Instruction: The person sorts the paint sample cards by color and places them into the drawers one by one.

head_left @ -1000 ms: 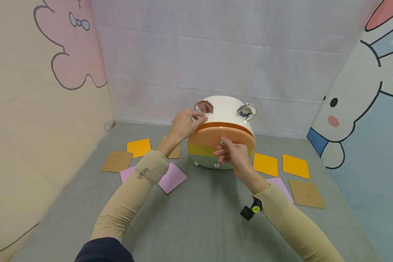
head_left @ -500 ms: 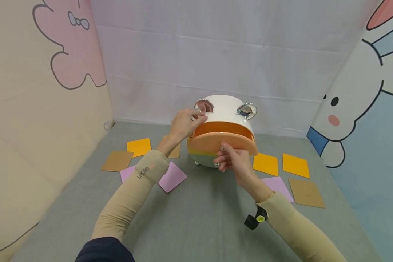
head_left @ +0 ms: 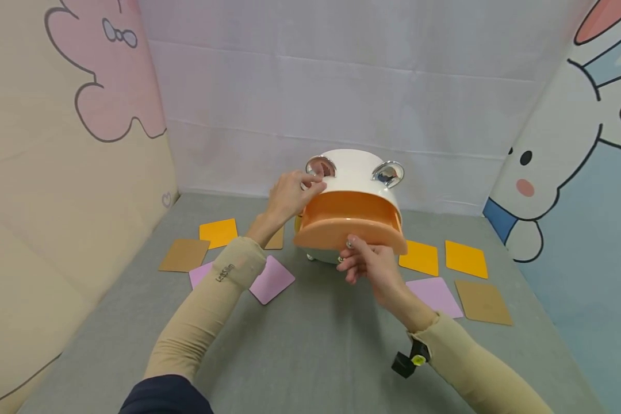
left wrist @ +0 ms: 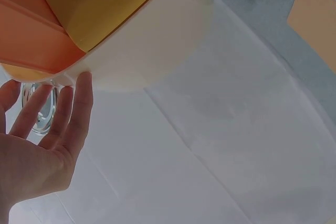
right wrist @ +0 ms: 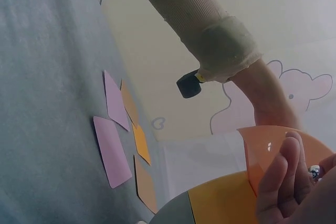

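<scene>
orange top drawer stands well out of the white cabinet on the grey table, knob pinched by the right hand, left hand spread against the cabinet, while the yellow front and green front look closed, any travel left being unclear.

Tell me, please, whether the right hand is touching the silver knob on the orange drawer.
Touching: the right wrist view shows the silver knob pinched between the fingers of the right hand.

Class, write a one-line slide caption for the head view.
Right hand pinches the knob of an open orange drawer while the left hand touches the white housing.
</scene>
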Action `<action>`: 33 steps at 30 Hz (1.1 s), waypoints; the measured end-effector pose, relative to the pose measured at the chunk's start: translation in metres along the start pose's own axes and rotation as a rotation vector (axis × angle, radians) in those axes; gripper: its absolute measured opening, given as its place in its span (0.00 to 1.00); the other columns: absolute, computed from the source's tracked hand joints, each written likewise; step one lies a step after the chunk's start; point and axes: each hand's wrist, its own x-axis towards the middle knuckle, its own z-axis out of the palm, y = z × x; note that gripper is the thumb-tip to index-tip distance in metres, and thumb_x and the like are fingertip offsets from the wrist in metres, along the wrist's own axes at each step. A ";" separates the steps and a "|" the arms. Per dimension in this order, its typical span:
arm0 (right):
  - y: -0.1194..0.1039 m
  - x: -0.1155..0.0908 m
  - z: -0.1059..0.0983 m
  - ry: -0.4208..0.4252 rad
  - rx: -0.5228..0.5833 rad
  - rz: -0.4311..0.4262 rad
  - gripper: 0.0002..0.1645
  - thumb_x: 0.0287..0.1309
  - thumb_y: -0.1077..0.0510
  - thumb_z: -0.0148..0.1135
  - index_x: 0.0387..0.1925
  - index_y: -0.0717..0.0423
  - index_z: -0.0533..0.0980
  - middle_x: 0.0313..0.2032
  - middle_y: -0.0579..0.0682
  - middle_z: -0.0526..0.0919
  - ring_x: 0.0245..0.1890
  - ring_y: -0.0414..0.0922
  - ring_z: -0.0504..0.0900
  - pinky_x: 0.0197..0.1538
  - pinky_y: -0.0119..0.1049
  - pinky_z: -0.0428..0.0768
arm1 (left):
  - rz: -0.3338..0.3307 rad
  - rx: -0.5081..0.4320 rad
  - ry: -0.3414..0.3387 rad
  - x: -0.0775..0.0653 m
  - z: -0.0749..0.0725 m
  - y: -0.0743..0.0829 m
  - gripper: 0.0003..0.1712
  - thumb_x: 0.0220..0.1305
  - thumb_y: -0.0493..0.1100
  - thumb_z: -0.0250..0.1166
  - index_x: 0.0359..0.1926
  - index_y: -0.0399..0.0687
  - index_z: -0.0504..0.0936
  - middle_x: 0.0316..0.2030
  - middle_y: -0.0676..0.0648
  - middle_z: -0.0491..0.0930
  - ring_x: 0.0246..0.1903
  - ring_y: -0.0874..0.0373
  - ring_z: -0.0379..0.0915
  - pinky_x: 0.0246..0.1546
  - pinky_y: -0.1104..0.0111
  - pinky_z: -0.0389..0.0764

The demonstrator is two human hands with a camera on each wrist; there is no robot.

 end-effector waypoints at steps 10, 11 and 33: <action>0.002 -0.009 0.001 -0.009 -0.007 0.015 0.36 0.62 0.39 0.58 0.38 0.74 0.76 0.19 0.47 0.85 0.14 0.41 0.79 0.24 0.32 0.80 | -0.001 -0.003 0.001 0.000 0.000 0.000 0.20 0.65 0.56 0.62 0.51 0.53 0.85 0.41 0.46 0.83 0.27 0.54 0.76 0.20 0.70 0.71; 0.003 -0.010 0.001 -0.013 -0.008 0.014 0.36 0.62 0.39 0.58 0.39 0.74 0.76 0.19 0.47 0.85 0.14 0.41 0.79 0.24 0.32 0.80 | 0.001 -0.003 0.004 0.000 0.000 0.000 0.20 0.65 0.56 0.62 0.51 0.53 0.85 0.40 0.46 0.83 0.27 0.54 0.76 0.20 0.70 0.71; 0.012 -0.017 0.001 -0.052 -0.010 -0.047 0.29 0.66 0.41 0.55 0.32 0.65 0.79 0.18 0.46 0.84 0.13 0.41 0.78 0.24 0.32 0.80 | -0.004 -0.005 0.002 -0.002 -0.002 0.002 0.20 0.65 0.55 0.62 0.51 0.52 0.85 0.41 0.45 0.83 0.27 0.54 0.76 0.18 0.70 0.70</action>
